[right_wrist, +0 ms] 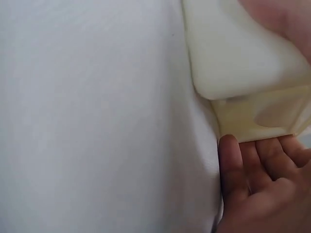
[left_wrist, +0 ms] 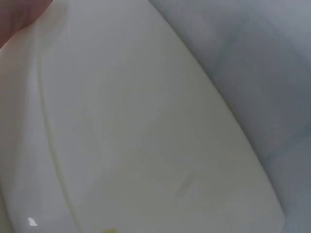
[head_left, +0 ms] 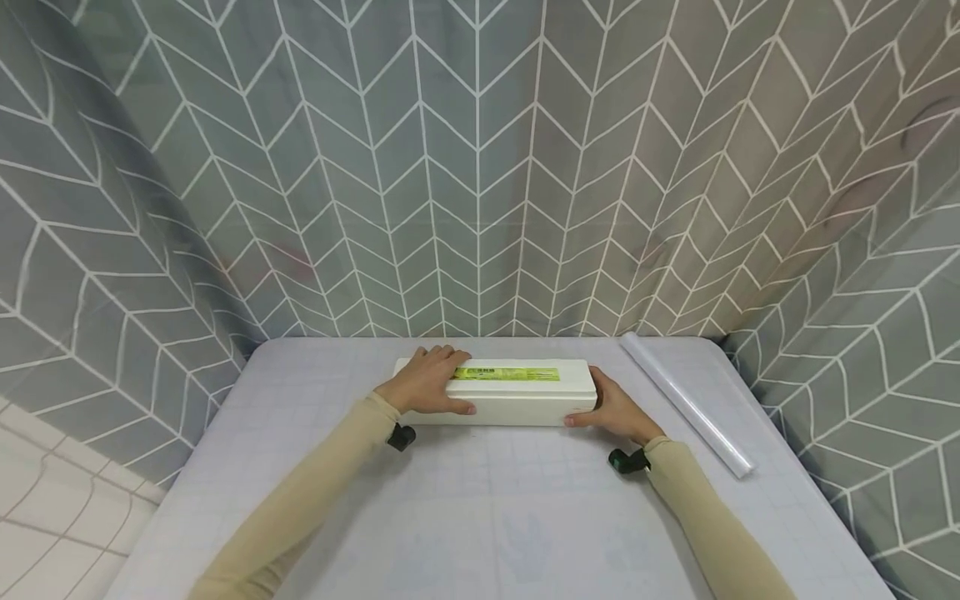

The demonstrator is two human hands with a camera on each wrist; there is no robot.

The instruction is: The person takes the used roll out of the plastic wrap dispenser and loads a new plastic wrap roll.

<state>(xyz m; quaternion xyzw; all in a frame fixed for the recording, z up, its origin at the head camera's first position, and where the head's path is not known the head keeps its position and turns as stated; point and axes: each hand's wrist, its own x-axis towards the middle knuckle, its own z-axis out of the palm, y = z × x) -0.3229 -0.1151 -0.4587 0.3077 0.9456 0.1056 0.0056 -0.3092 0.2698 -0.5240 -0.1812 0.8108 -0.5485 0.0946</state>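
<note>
White box: (head_left: 517, 404) at the far part of the surface (head_left: 480, 517), roughly mid left-to-right, long side facing near; looks set down, underside hidden.
Box label: yellow-green strip (head_left: 517, 374) along the top, left end partly covered by fingers.
Left hand: (head_left: 432, 383) gripping the box's left part, fingers over the top, thumb on the near side.
Right hand: (head_left: 617, 410) gripping the right end, thumb on the near side; right wrist view puts fingertips at the lower edge of the yellowish end.
Why two ends: probably keeps a long box level and stops it swinging; the left hand likely steadies from above while the right controls the end.
Clear roll: (head_left: 686, 406) right of the right hand, apart from it, slanting from far to near right; likely laid aside to leave the box room.
Curtain: grey with white zigzags (head_left: 480, 167), just past the far edge, also left and right; limits reach that way.
In the way: roll on the right, curtain on the far side.
Near left: pale tiles (head_left: 67, 508).
</note>
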